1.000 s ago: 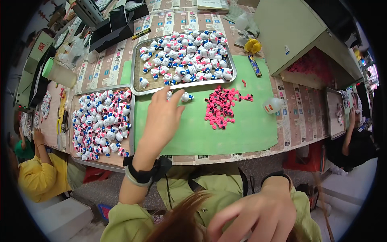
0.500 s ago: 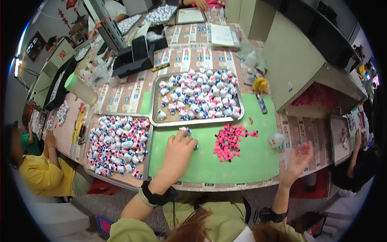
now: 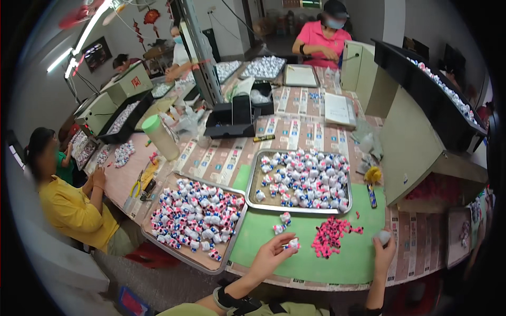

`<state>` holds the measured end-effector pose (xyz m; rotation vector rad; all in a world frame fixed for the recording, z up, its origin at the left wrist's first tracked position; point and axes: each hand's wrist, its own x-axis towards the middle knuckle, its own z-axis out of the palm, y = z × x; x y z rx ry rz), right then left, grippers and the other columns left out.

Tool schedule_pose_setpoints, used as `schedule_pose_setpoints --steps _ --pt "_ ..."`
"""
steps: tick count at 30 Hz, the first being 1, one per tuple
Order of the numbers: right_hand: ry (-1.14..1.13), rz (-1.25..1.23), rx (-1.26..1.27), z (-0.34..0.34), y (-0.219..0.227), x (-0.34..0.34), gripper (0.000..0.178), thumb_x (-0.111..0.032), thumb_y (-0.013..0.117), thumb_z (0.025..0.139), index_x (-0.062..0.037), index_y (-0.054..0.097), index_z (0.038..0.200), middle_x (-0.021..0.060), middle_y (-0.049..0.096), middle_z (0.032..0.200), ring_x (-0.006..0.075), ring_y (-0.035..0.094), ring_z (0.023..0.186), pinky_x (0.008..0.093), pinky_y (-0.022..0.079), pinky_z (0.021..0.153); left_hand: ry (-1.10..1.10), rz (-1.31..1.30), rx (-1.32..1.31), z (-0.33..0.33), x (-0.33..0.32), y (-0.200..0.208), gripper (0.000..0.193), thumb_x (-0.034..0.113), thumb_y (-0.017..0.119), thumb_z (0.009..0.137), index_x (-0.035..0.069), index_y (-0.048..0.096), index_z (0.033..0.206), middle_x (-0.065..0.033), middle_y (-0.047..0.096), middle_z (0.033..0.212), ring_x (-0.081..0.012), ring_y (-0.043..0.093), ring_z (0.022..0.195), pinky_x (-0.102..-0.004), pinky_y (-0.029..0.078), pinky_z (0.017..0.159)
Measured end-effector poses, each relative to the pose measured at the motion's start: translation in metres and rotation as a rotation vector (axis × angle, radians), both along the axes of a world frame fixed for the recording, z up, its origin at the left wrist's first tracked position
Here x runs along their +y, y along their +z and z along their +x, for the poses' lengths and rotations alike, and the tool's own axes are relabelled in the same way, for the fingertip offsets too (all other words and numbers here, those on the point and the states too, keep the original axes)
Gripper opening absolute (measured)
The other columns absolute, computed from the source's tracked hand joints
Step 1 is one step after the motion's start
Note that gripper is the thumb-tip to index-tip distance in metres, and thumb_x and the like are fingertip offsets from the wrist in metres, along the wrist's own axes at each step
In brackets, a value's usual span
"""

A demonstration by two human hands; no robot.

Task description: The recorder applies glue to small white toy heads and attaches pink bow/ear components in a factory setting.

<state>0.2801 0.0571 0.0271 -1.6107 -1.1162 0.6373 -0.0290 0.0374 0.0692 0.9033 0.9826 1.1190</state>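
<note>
My left hand (image 3: 272,256) pinches a small white figurine (image 3: 293,244) with blue and pink parts, above the green mat (image 3: 337,271). At the mat's right edge, my right hand (image 3: 385,254) is wrapped round a small whitish bottle (image 3: 383,237). Between the hands lies a pile of small pink pieces (image 3: 328,239) with dark spots. Two more loose figurines (image 3: 282,222) rest on the mat beyond my left hand. Behind them stands a metal tray (image 3: 300,209) of similar figurines. Left of the mat, a second tray (image 3: 235,236) is heaped with figurines showing more pink.
A green-lidded bottle (image 3: 161,138), yellow-handled pliers (image 3: 137,187) and black boxes (image 3: 230,124) stand farther back. On the right, a beige cabinet (image 3: 427,152) rises beside the mat. People sit at the left, a person in yellow (image 3: 79,203) nearest, and across the table.
The view has tilted upward and turned left. My left hand has lifted a figurine off the mat. My right hand, open before, has closed on the bottle that stood on the mat.
</note>
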Motion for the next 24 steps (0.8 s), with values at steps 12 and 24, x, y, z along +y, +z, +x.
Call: schedule_pose_setpoints --steps 12,24 --pt "0.340 -0.099 0.880 -0.076 0.064 -0.046 0.050 -0.005 0.056 0.073 0.0000 0.034 0.118 0.0110 0.054 0.091 0.0226 0.055 0.088 0.0344 0.048 0.071 0.025 -0.261 -0.521 0.022 -0.009 -0.015 0.036 0.000 0.049 0.081 -0.002 0.038 0.116 -0.0144 0.047 0.111 -0.0242 0.053 0.096 -0.0299 0.046 0.081" --pt "0.354 -0.071 0.486 -0.104 0.060 -0.054 0.037 -0.002 0.066 0.065 -0.0007 0.045 0.096 0.0082 0.053 0.089 0.0130 0.052 0.079 0.0239 0.043 0.068 0.010 -0.160 -0.255 0.023 -0.014 -0.011 0.031 -0.003 0.054 0.078 -0.003 0.044 0.107 -0.0079 0.052 0.101 -0.0126 0.053 0.091 -0.0229 0.044 0.079"
